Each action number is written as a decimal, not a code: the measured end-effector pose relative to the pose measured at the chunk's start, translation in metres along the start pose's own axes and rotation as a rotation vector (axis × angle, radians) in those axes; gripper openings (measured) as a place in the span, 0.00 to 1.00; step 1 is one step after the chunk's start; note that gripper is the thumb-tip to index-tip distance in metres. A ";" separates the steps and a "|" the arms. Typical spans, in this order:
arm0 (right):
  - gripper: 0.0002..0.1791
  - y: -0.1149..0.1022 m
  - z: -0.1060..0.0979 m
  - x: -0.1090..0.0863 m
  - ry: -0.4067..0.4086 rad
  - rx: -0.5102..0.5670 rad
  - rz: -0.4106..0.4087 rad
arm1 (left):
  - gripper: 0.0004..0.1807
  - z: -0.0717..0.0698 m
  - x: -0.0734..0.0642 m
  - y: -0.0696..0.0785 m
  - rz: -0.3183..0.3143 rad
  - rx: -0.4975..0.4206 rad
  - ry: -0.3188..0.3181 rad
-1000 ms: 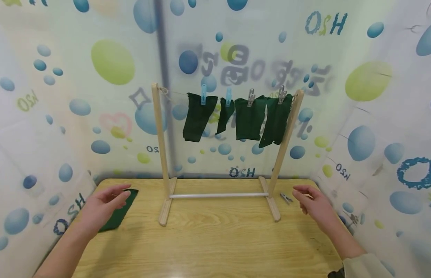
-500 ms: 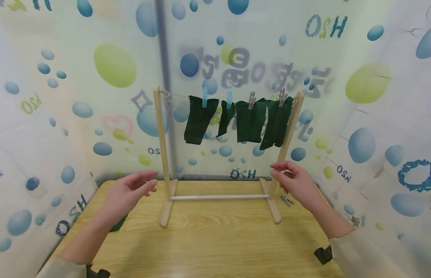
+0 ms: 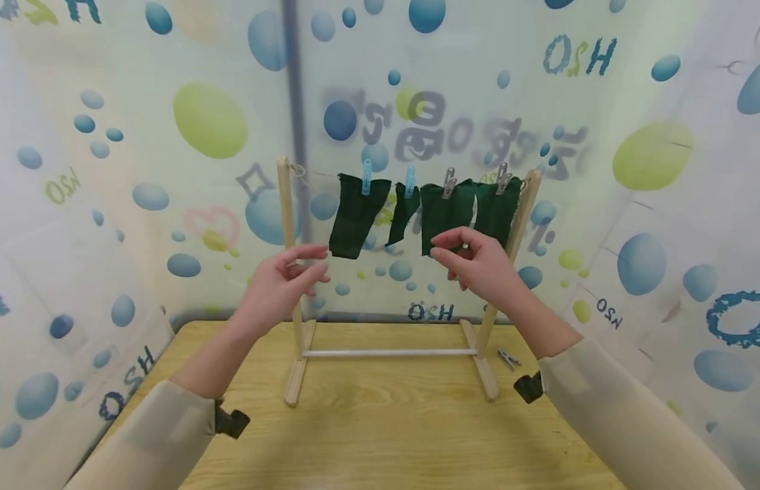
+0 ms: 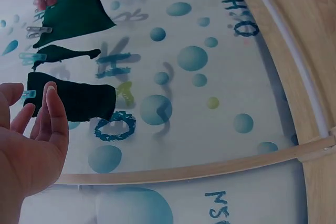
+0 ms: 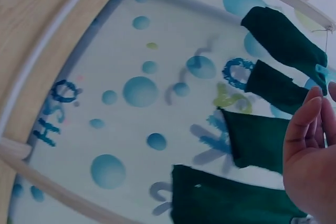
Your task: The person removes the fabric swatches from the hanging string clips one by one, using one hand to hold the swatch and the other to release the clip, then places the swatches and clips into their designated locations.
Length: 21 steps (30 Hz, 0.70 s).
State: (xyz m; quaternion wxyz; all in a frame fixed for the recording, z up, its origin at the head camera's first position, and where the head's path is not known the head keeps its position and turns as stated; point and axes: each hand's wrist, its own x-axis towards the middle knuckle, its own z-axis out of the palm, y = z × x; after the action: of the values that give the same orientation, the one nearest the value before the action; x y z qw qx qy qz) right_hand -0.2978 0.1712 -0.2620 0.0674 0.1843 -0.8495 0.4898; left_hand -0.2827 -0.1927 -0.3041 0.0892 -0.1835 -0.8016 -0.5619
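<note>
Several dark green cloths hang from a string on a wooden rack (image 3: 286, 211). The leftmost cloth (image 3: 356, 221) and a narrow cloth (image 3: 403, 216) are held by light blue clothespins (image 3: 367, 178); grey clothespins (image 3: 450, 184) hold the two on the right. My left hand (image 3: 288, 282) is raised in front of the left post, fingers loosely bent and nothing between them, its fingertips near the leftmost cloth's lower corner in the head view. My right hand (image 3: 477, 264) overlaps the lower part of the third cloth (image 3: 439, 211), also holding nothing, thumb and forefinger apart.
A loose grey clothespin (image 3: 509, 359) lies on the wooden table (image 3: 386, 429), right of the rack's right foot (image 3: 480, 361). A white bar (image 3: 388, 352) joins the feet low down. Patterned curtains (image 3: 211, 122) enclose the back and sides.
Both hands have risen and moved inward from the table's sides to the hanging cloths. The green cloth lying at the table's left is now hidden behind my left arm.
</note>
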 end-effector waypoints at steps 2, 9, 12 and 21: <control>0.18 -0.011 0.003 0.010 -0.004 0.006 -0.015 | 0.28 0.002 0.012 0.007 0.018 -0.013 0.013; 0.19 -0.042 0.015 0.040 -0.012 0.019 -0.081 | 0.37 0.013 0.045 0.021 -0.003 -0.033 0.029; 0.20 -0.053 0.021 0.050 -0.010 0.016 -0.103 | 0.39 0.018 0.057 0.023 -0.029 -0.051 0.041; 0.24 -0.083 0.037 0.074 0.001 -0.038 -0.152 | 0.38 0.025 0.083 0.025 -0.049 -0.093 0.093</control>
State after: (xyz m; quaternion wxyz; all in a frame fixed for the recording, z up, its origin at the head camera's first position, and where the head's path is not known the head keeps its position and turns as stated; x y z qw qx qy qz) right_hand -0.3321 0.0839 -0.1921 0.1082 0.2465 -0.8422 0.4672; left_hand -0.3475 -0.1456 -0.2623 0.1040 -0.1416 -0.7739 -0.6084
